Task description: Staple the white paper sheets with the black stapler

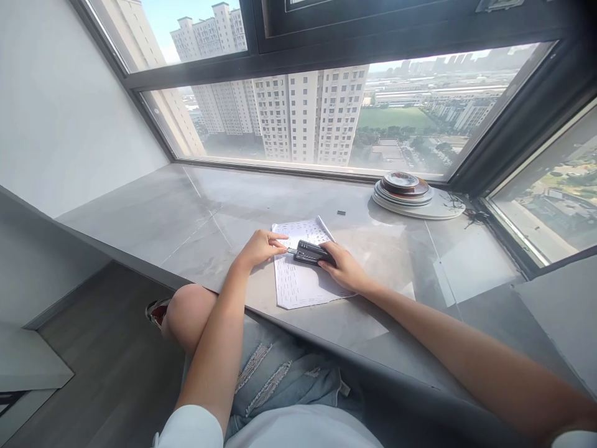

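Observation:
A black stapler [312, 252] lies in my right hand [345, 267], whose fingers and thumb are wrapped round its right end. The stapler is above a sheet of white paper [298, 289] covered in rows of short dark marks; the far right edge of the sheet is curled up. At the stapler's left end, the thumb and fingers of my left hand [262, 247] pinch a small metal piece [291, 251] that sticks out of it. Whether this is a staple strip or a part of the stapler I cannot tell. Beyond the paper rests a small dark strip [341, 213], probably staples.
The grey tiled sill [140, 211] runs along a window with dark frames [196, 71]. Stacked plates [403, 193] stand at the back right, with a dark cable-like tangle [476, 216] beside them. My knee [193, 311] is against the sill's front edge.

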`<state>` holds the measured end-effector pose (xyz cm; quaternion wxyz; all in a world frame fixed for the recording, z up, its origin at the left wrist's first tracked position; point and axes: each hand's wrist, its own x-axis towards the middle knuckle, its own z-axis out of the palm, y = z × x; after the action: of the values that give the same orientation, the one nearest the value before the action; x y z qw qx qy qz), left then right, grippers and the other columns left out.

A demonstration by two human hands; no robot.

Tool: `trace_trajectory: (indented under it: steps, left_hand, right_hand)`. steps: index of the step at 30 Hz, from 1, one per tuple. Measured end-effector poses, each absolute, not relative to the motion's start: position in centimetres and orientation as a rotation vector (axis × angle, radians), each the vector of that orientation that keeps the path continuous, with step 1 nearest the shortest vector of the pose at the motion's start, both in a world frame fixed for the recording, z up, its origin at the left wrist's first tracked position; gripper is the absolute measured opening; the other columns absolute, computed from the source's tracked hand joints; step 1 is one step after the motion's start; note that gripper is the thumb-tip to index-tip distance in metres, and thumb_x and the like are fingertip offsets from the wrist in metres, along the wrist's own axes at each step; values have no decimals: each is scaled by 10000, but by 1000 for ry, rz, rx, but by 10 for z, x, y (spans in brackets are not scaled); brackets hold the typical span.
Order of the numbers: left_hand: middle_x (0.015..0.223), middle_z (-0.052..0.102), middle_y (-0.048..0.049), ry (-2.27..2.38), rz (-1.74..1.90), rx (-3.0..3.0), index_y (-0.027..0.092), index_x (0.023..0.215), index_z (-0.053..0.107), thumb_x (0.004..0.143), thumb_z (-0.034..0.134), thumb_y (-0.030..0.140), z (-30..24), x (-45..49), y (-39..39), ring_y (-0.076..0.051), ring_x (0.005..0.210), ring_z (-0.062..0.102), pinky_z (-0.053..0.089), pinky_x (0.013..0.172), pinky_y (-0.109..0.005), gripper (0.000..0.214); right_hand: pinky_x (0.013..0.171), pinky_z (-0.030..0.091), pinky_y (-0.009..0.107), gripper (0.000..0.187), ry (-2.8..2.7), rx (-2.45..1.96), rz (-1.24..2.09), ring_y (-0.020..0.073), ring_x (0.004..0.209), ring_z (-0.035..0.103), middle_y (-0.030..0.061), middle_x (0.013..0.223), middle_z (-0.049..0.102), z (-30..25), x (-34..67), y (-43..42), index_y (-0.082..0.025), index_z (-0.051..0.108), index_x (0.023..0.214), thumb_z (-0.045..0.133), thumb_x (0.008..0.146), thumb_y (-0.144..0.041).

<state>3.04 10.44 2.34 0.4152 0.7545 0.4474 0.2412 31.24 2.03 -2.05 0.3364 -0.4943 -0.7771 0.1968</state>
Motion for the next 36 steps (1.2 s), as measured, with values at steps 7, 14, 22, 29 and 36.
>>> trace_trajectory:
  steps: [7,14,22,29,36]
  left_hand:
    - [1056,804,-157,987,509,1764,218,1527,552,735,894,393,28,40,97,-201,673,701,482,461,-251,881]
    - [1066,802,-159,856,466,1707,263,1634,360,720,902,272,27,50,94,-201,754,728,441,471,-184,1063]
    - [1074,796,-167,798,491,1669,227,1592,450,700,919,331,29,45,94,-163,663,695,531,562,-250,1012]
    - [925,798,-98,1027,859,1732,173,1195,722,888,699,485,20,42,111,-95,535,597,526,569,-244,439]
    - [756,760,-48,1459,1041,1621,181,939,698,852,668,387,-5,32,134,-112,495,584,422,425,-200,226]
  right_hand:
    - [910,463,421,232,-2033,-1274,506,281,1052,567,100,1132,653,-19,311,20,-210,564,1164,561,934,-238]
    - [907,458,408,197,-2038,-1264,465,273,1040,563,109,1122,629,-21,311,20,-199,546,1136,519,941,-211]
    - [868,469,391,232,-2013,-1287,464,260,998,602,98,1113,666,-15,311,18,-198,585,1148,560,924,-252]
    - [761,459,346,191,-1941,-1385,509,213,834,602,40,945,690,-13,312,16,-216,625,1036,620,881,-330]
    - [587,376,301,210,-2196,-1617,578,181,680,550,13,792,623,20,332,23,-232,472,796,660,795,-324]
